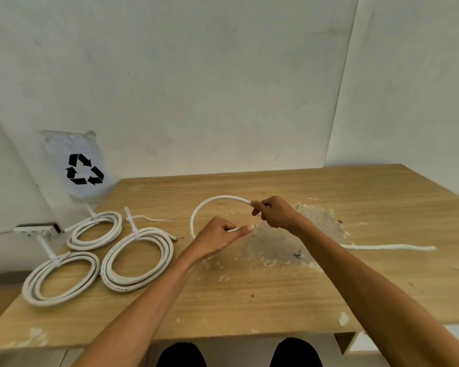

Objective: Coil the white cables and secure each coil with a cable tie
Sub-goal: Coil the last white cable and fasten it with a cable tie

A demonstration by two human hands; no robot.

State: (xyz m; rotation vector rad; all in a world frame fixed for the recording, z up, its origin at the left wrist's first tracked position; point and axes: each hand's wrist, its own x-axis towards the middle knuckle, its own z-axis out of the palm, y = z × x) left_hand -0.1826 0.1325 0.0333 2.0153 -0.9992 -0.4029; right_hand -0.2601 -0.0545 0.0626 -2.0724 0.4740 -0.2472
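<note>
A person's two bare hands form the first loop of a loose white cable [208,205] above a wooden bench [276,292]; the left hand [220,238] pinches the cable's end between thumb and fingers [245,229], while the right hand [274,213] curls its fingers around the cable at the top of the arc; the remaining length trails right across the bench, its far tail [387,247] lying flat. To coil well, each turn should probably match this first loop's size and feed in without twisting. Three finished coils [137,258], each bound with a cable tie [131,221], lie well apart on the left; open bench stretches right and toward the person; the wall [223,88] stands close behind.
</note>
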